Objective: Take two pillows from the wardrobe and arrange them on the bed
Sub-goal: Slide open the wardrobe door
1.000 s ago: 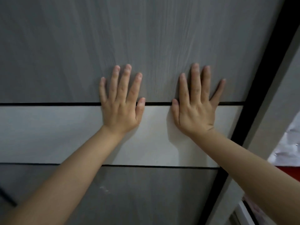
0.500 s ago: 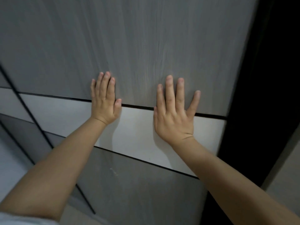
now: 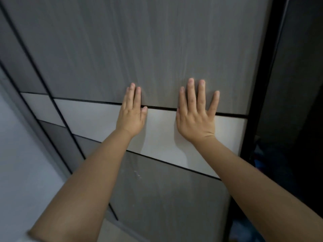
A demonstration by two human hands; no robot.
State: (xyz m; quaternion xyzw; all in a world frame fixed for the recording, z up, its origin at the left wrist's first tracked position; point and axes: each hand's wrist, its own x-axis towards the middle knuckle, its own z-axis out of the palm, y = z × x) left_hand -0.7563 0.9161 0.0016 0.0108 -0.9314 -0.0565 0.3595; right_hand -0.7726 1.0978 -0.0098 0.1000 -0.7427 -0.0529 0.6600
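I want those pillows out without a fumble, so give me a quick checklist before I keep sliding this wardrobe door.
1. Left hand flat on the sliding door: ok.
2. Right hand flat on the door, fingers spread: ok.
3. Both hands empty: ok.
4. Fingers away from the door's right edge: ok.
5. Dark opening at right wide enough to reach through: cannot tell.
6. Pillows visible inside: cannot tell, too dark.

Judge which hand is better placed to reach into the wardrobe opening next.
Right, probably. The right hand lies flat on the sliding door nearest the dark opening; the left hand presses farther from it.
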